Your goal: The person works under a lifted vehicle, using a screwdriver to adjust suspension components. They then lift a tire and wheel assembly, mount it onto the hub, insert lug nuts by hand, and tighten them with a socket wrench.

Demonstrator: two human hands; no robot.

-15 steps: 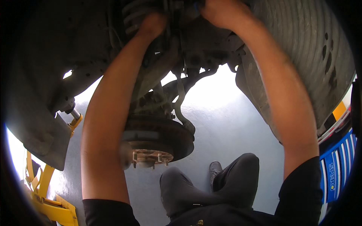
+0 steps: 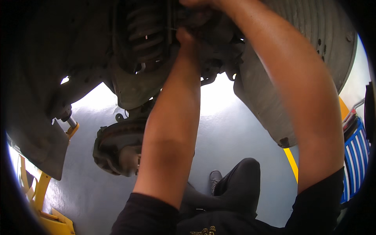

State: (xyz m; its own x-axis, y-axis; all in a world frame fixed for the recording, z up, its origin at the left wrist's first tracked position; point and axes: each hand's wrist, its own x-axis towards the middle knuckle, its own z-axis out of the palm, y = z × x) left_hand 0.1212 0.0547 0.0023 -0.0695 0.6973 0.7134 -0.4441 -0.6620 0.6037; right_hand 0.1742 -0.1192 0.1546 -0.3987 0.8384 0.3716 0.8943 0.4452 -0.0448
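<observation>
- Grey floor (image 2: 231,129) below a dark wheel well; yellow metal stand (image 2: 56,224) at lower left, blue slatted panel (image 2: 355,156) at far right.
- Coil spring (image 2: 145,37) upright in the wheel well, left of both hands.
- Left hand (image 2: 188,36) raised just right of the spring; its fingers are lost in shadow, so I cannot tell whether they grip anything.
- Right hand (image 2: 200,3) higher, at the top edge, partly cut off; finger state cannot be told.
- Brake disc (image 2: 117,135) lower down, partly behind the left forearm.
</observation>
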